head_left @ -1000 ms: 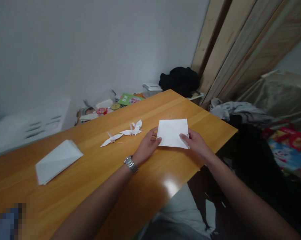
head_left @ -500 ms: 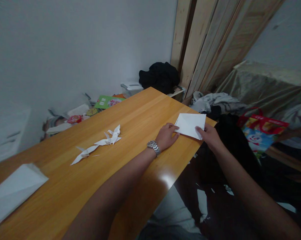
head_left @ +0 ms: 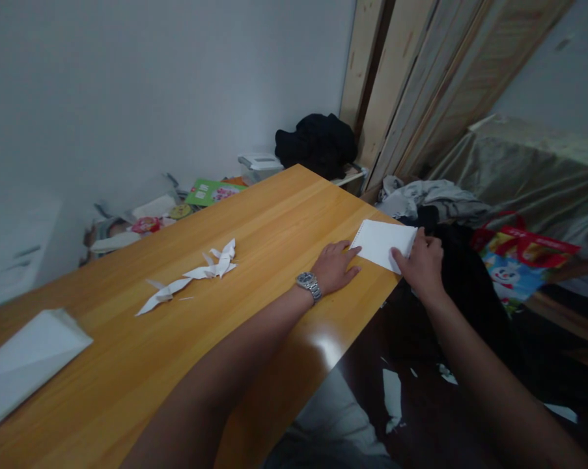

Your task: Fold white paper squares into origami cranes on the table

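White notebook paper (head_left: 382, 243) with a row of small holes down its left edge lies near the table's right corner. I cannot tell whether it is one sheet or several. Gripping its right side is my right hand (head_left: 424, 266), thumb on top and fingers at the far edge. My left hand (head_left: 335, 268), with a metal watch (head_left: 309, 285) on the wrist, rests on the table with fingers apart, its fingertips at the paper's lower left corner. To the left, folded paper cranes (head_left: 220, 260) lie in a line on the wood.
A stack of white paper (head_left: 27, 365) occupies the left part of the wooden table (head_left: 274, 215). Beyond the far edge are a green packet (head_left: 210, 192), a plastic box (head_left: 259, 166) and black cloth (head_left: 318, 146). A colourful bag (head_left: 513, 267) stands right; paper scraps (head_left: 392, 394) litter the floor.
The notebook paper has shifted slightly right and turned a little. My right hand has moved to its far right edge with more fingers showing. My left hand moved slightly right, its fingers more spread.
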`<state>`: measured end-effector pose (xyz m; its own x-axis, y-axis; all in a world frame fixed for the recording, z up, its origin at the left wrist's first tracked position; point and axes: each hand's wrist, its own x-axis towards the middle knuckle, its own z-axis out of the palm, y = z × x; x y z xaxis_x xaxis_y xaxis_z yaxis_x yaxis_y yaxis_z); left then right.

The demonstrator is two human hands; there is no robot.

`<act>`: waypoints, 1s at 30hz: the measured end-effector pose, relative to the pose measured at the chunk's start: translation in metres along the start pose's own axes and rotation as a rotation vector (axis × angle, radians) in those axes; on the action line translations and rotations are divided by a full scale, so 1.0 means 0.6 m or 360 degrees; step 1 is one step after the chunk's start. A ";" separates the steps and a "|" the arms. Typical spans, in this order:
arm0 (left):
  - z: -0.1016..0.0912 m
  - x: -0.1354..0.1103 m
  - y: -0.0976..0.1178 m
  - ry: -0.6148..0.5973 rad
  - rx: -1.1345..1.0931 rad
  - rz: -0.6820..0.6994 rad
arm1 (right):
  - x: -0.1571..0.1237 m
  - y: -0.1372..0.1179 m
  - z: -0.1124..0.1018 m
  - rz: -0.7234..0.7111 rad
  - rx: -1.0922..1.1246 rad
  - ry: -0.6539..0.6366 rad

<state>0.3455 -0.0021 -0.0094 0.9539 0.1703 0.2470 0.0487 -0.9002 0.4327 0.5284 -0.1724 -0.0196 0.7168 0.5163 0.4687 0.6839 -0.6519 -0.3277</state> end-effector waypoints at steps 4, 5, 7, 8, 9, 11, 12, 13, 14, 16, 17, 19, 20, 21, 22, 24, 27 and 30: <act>-0.019 -0.031 -0.011 -0.0016 -0.0037 0.0052 | -0.001 -0.018 -0.013 -0.0081 0.0064 0.0138; -0.027 -0.042 -0.013 -0.0012 -0.0037 0.0037 | 0.000 -0.029 -0.017 -0.0103 0.0122 0.0166; -0.046 -0.069 -0.018 -0.0002 -0.0029 -0.0016 | 0.002 -0.060 -0.022 -0.0193 0.0285 0.0128; -0.057 -0.085 -0.020 0.0003 -0.0021 -0.0045 | 0.002 -0.081 -0.023 -0.0250 0.0385 0.0087; -0.069 -0.103 -0.022 0.0028 -0.0016 -0.0082 | 0.002 -0.104 -0.022 -0.0312 0.0475 0.0030; -0.095 -0.145 -0.025 0.0071 -0.0014 -0.0142 | -0.001 -0.158 -0.017 -0.0454 0.0637 -0.0148; -0.108 -0.168 -0.026 0.0094 -0.0016 -0.0186 | -0.005 -0.187 -0.013 -0.0523 0.0711 -0.0234; -0.122 -0.193 -0.027 0.0121 -0.0025 -0.0227 | -0.010 -0.217 -0.009 -0.0591 0.0791 -0.0310; -0.135 -0.220 -0.027 0.0143 -0.0035 -0.0263 | -0.016 -0.247 -0.004 -0.0650 0.0870 -0.0382; -0.161 -0.277 -0.026 0.0213 -0.0031 -0.0378 | -0.033 -0.306 0.006 -0.0799 0.1004 -0.0581; -0.172 -0.307 -0.025 0.0243 -0.0017 -0.0442 | -0.042 -0.333 0.010 -0.0867 0.1061 -0.0671; -0.192 -0.367 -0.022 0.0310 0.0034 -0.0579 | -0.063 -0.384 0.017 -0.1006 0.1137 -0.0864; -0.200 -0.397 -0.020 0.0338 0.0064 -0.0650 | -0.074 -0.406 0.020 -0.1090 0.1166 -0.0948; -0.207 -0.427 -0.018 0.0365 0.0094 -0.0721 | -0.086 -0.428 0.023 -0.1163 0.1184 -0.1020; -0.212 -0.456 -0.017 0.0393 0.0120 -0.0778 | -0.097 -0.448 0.025 -0.1232 0.1195 -0.1086; -0.220 -0.511 -0.014 0.0452 0.0161 -0.0878 | -0.121 -0.485 0.029 -0.1342 0.1208 -0.1208; -0.222 -0.579 -0.012 0.0522 0.0217 -0.1031 | -0.156 -0.536 0.036 -0.1496 0.1178 -0.1313; -0.219 -0.625 -0.010 0.0554 0.0255 -0.1101 | -0.186 -0.576 0.047 -0.1660 0.1128 -0.1375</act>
<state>-0.0512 -0.0080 0.0092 0.5452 0.8045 0.2357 0.6645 -0.5861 0.4636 0.2158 0.0112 0.0182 -0.4243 0.8814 0.2075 0.6602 0.4579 -0.5953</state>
